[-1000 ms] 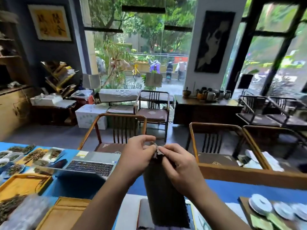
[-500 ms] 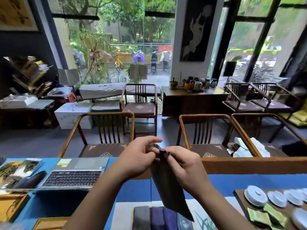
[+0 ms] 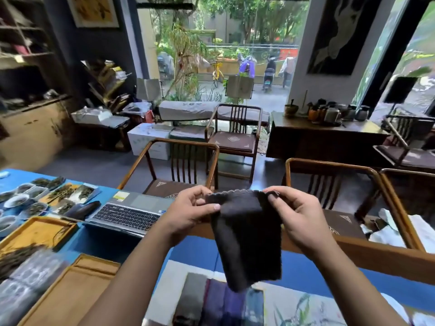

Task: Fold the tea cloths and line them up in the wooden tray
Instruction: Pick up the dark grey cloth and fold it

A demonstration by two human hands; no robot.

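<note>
Folding step: dark cloth (image 3: 247, 236) pinched at top corners by left hand (image 3: 190, 211) and right hand (image 3: 296, 215). Next, fold over neatly.

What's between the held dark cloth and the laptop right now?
In the head view, only the left hand, which pinches the dark cloth's top left corner; the laptop lies just beyond it.

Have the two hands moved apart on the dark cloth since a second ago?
Yes. The left hand and right hand now pinch opposite top corners of the dark cloth, spreading it wide.
</note>
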